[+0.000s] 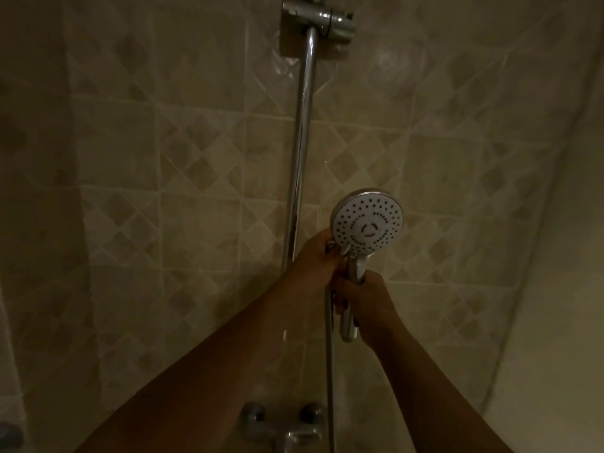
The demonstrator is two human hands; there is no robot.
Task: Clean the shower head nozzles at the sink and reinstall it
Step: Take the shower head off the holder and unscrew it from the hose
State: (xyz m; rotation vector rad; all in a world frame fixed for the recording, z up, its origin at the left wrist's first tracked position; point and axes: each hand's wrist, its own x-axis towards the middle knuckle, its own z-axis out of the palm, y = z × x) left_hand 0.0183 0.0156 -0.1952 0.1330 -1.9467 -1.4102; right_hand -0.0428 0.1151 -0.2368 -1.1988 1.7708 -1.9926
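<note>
Gripping one shower head [367, 223], two hands: right hand [366, 302], left hand [313, 259]

From my feed, the shower head [367, 221] sits right of the vertical rail [300, 148], nozzle face toward the camera, in front of the tiled wall [163, 158]. My right hand [366, 308] wraps its handle below; my left hand [315, 256] touches just left of the neck. The hose [330, 371] hangs beneath (between my forearms), with the mixer tap [287, 426] at the bottom and the rail's top bracket [320, 18] well above.
</note>
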